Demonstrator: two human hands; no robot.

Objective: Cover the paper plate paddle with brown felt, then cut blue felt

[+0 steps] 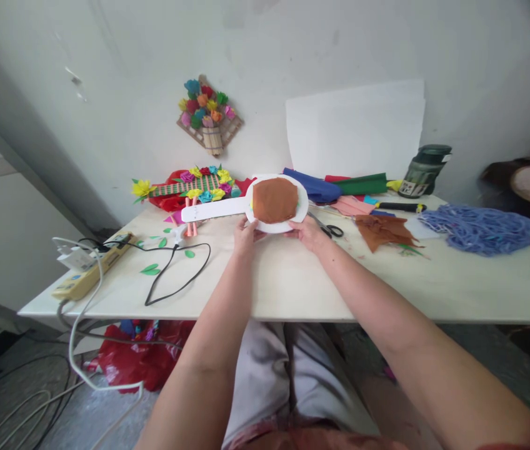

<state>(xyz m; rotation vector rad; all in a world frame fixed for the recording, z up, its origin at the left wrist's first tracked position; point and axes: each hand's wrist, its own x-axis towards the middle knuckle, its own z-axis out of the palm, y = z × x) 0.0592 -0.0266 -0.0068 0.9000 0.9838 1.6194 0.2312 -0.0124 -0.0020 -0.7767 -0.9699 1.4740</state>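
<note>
white disc [269, 224] with brown circle [275, 200] | between left hand [245, 232], right hand [309, 232] | both grips holding its rim

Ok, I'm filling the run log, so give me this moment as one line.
left hand: holds white disc | right hand: holds it too | brown sheet: on disc | scissors: beside right hand

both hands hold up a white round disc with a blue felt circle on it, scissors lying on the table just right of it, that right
Not quite: the felt circle is brown, not blue. The head view shows the left hand and right hand holding the white round disc by its lower edge, and the scissors lie on the table just right of it. The blue material sits further right.
</note>
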